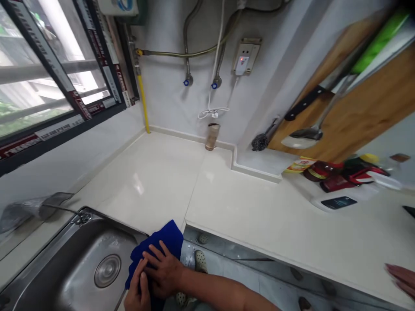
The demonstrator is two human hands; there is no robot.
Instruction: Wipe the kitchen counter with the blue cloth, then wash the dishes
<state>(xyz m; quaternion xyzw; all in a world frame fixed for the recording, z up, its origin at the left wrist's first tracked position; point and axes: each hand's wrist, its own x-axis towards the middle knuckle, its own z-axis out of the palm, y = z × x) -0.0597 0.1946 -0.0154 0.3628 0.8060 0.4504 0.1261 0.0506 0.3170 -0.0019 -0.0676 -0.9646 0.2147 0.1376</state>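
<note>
A dark blue cloth [173,235] lies at the counter's front edge, beside the sink's right rim. My right hand [167,272] rests flat on it with the fingers apart. Close against that hand, at the bottom of the view, my left hand [138,291] is closed at the cloth's left part, its thumb and forefinger pointing up. The other fingers of the left hand are hidden. To the left is the steel sink [78,276] with a round drain strainer [107,271].
A glass [212,137] stands by the back wall. On the right are a wooden board [366,112], a ladle [306,136], a knife [306,103], a white bottle [337,201] and several sauce bottles. Another person's hand [402,276] reaches over the white counter [259,216] at far right.
</note>
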